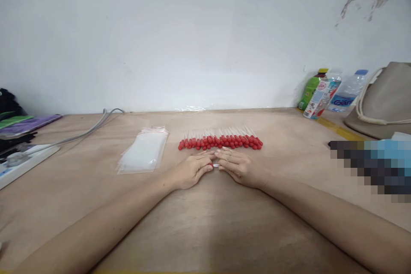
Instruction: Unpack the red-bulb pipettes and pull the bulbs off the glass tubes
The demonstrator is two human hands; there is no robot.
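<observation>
Left forearm [105,218] over the counter [154,248], near edge!
Left fingers [207,169], right fingers [224,165] clamp a clear stem [216,165]; a knuckle nudge could scatter red-tipped sticks [221,141].

Left hand [194,170], one; right hand [241,167], one; red-headed sticks [221,141], dozens, overlapping; clear plastic bags [143,152], several, left; drink bottles [319,102], three, far right; beige bag [383,98], one, right.

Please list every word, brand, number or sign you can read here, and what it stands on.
"Gan", last letters unclear: blue-capped clear bottle.
Too small or blurred: print on the white-labelled bottle and green yellow-capped bottle.
</observation>
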